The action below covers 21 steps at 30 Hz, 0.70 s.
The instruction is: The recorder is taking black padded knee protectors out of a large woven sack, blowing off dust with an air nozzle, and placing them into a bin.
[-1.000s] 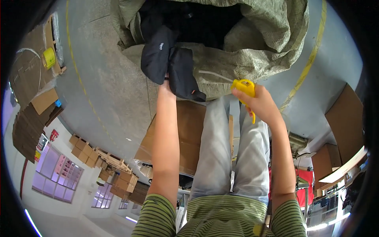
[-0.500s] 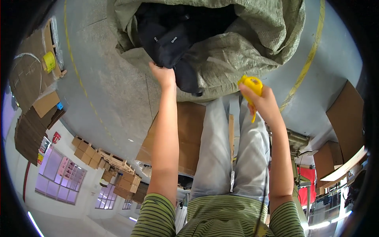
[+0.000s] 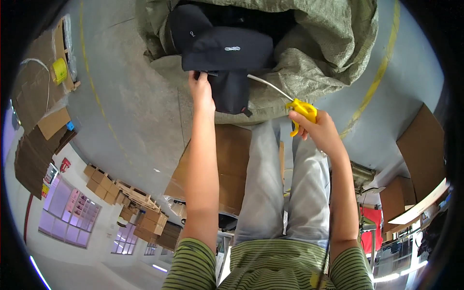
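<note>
My left hand (image 3: pixel 201 93) is closed on the lower edge of a black fabric item (image 3: pixel 227 48) with a small white emblem. A black flap (image 3: pixel 231 92) with a small tab at its end hangs below it. My right hand (image 3: pixel 320 131) grips a yellow air blow gun (image 3: pixel 305 110). Its long, thin pale nozzle (image 3: pixel 271 87) points up and left, the tip close beside the hanging flap. Behind the item, a large olive woven sack (image 3: pixel 314 63) lies open. Another black piece (image 3: pixel 186 29) with an emblem shows at the sack's mouth.
A flattened cardboard sheet (image 3: pixel 229 169) lies on the floor by my legs. Yellow floor lines (image 3: pixel 374 87) run on both sides. Cardboard (image 3: pixel 423 150) stands at right, with more cardboard (image 3: pixel 34 96) at far left. Stacked boxes (image 3: pixel 102 183) are at lower left.
The black item has turned and spread, so its emblem panel now lies wide across the sack's mouth. The blow gun has tilted, and its nozzle now shows clearly towards the flap.
</note>
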{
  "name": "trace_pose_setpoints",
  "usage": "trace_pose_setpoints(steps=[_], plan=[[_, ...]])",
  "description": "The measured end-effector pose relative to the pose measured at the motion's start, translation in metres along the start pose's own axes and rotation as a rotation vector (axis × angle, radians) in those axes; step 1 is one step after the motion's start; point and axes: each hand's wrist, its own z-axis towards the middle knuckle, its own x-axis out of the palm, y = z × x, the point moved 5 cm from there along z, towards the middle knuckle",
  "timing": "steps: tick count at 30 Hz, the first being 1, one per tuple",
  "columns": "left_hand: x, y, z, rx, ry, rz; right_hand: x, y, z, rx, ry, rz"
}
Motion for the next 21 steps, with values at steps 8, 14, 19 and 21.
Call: trace_pose_setpoints(steps=[8,14,19,21], plan=[[-0.035,-0.008,-0.048,-0.149,0.009,-0.086,0.006,0.038,-0.021,-0.152,0.176,0.132],[-0.161,0.006,-0.117,-0.325,-0.175,-0.331,0.028,0.067,-0.029,-0.210,0.252,0.003],[-0.313,0.047,-0.270,-0.460,-0.548,-0.484,0.072,0.076,-0.037,-0.196,0.362,-0.185],[-0.362,0.065,-0.363,-0.527,-0.697,-0.549,0.089,0.077,-0.041,-0.173,0.361,-0.281]])
